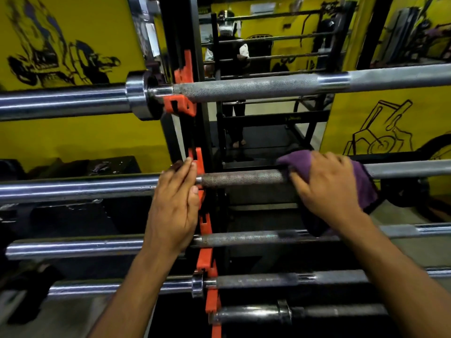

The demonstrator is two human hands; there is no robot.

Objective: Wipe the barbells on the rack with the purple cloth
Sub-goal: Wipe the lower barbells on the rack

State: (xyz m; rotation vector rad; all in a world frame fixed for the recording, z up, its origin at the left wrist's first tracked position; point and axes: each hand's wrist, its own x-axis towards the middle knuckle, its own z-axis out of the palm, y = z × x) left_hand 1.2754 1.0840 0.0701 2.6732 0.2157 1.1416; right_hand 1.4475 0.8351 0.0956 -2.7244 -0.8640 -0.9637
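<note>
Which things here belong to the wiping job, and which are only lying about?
Job:
purple cloth under the right hand
second barbell
top barbell
rack with orange hooks

Lying about:
dark block behind the rack, on the left

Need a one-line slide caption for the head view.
Right hand wipes the second barbell with the purple cloth while the left hand steadies it at the orange rack hook.
</note>
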